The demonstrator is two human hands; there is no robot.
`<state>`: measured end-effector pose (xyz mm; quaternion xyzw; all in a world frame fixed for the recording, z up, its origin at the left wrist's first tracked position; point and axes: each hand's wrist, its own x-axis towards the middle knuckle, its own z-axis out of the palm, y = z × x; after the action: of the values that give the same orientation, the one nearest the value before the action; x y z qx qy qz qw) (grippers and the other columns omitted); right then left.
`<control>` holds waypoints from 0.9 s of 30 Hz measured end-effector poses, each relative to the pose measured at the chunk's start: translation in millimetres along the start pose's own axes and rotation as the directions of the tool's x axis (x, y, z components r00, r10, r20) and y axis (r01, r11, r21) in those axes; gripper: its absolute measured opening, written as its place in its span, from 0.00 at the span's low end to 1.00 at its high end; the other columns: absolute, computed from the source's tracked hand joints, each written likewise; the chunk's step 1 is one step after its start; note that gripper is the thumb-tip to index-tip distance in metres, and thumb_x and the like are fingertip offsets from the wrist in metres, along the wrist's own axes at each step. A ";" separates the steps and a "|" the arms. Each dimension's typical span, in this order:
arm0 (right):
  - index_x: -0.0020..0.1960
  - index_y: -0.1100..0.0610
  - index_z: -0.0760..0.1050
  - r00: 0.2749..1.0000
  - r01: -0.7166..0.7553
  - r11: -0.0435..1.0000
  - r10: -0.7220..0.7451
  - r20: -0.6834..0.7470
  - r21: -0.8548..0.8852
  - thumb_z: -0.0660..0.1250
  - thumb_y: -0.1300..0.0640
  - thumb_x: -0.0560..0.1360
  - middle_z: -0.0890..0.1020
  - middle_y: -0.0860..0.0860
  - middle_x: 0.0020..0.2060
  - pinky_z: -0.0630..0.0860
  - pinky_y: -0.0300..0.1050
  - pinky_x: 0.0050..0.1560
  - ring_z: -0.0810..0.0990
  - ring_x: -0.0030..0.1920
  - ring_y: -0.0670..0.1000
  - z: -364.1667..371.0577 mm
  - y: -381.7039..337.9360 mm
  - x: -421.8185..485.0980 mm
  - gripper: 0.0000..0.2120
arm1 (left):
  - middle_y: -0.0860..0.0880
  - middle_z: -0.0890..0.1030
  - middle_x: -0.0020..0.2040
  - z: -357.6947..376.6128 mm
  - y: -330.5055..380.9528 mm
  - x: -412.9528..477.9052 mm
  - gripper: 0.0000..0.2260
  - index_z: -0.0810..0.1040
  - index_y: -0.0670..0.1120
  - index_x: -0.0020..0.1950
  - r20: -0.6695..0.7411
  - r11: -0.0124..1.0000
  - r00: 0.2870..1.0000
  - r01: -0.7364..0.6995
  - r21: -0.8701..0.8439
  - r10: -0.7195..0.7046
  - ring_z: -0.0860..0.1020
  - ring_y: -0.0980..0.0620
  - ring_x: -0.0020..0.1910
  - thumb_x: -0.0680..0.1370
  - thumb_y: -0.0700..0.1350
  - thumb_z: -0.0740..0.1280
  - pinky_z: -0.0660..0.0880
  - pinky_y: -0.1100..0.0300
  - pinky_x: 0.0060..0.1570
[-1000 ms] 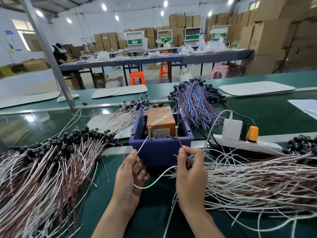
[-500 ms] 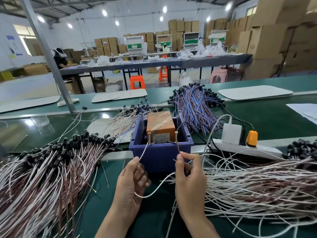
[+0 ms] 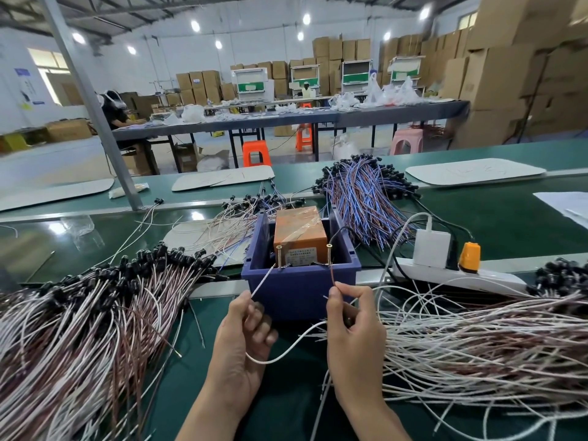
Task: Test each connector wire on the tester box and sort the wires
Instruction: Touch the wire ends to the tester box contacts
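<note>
Testing of one connector wire (image 3: 286, 350) in progress at the tester box (image 3: 300, 230), which stands in a blue bin (image 3: 299, 291) on the green worktop (image 3: 509, 224). The left hand (image 3: 245, 342) pinches the wire's white lead (image 3: 262, 283), whose tip meets the left contact screw (image 3: 279, 256). The right hand (image 3: 353, 332) pinches the brown lead (image 3: 332, 275), held up to the right contact screw (image 3: 329, 256). The rest of the wire hangs in a loop between the hands.

Progress: the task appears to be mid-run. The left heap (image 3: 79, 329) probably holds sorted wires and the right heap (image 3: 477, 338) the supply, though neither role can be confirmed. Much work evidently remains.

Count: one tester box, one bin, two contact screws, one wire in hand with two leads. Four heaps are visible, including a blue-violet heap (image 3: 362, 205) and a thin heap (image 3: 229, 224) behind the bin. The wires in each heap are too many to count.
</note>
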<state>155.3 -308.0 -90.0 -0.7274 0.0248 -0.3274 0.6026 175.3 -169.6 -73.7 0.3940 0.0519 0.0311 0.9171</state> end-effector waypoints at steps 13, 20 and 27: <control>0.50 0.39 0.71 1.000 0.005 1.000 -0.005 0.010 -0.004 0.59 0.38 0.78 0.79 0.39 0.30 0.65 0.34 0.27 0.71 0.24 0.44 -0.1 -0.3 0.0 0.07 | 0.53 0.63 0.27 -0.8 -2.6 2.4 0.12 0.71 0.50 0.31 0.001 1.000 1.000 0.007 0.022 -0.007 0.62 0.57 0.21 0.69 0.50 0.71 0.65 0.63 0.21; 0.50 0.39 0.71 1.000 0.002 1.000 -0.002 0.015 -0.007 0.59 0.38 0.78 0.79 0.38 0.30 0.64 0.32 0.28 0.73 0.25 0.44 0.0 0.1 0.4 0.06 | 0.53 0.63 0.27 -2.6 -3.3 3.6 0.12 0.71 0.50 0.31 0.011 1.000 1.000 0.003 0.031 -0.003 0.62 0.57 0.21 0.67 0.51 0.72 0.65 0.63 0.21; 0.50 0.39 0.71 1.000 0.003 1.000 -0.003 0.017 -0.002 0.59 0.38 0.78 0.79 0.38 0.29 0.64 0.31 0.27 0.72 0.24 0.43 -0.2 -0.3 -0.1 0.07 | 0.53 0.63 0.27 -1.7 -2.8 2.9 0.12 0.71 0.50 0.30 0.015 0.999 1.000 0.004 0.032 -0.005 0.62 0.57 0.21 0.68 0.51 0.72 0.65 0.63 0.21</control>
<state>155.1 -308.1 -89.8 -0.7307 0.0188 -0.3219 0.6017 178.1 -170.0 -77.1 0.4085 0.0464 0.0252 0.9112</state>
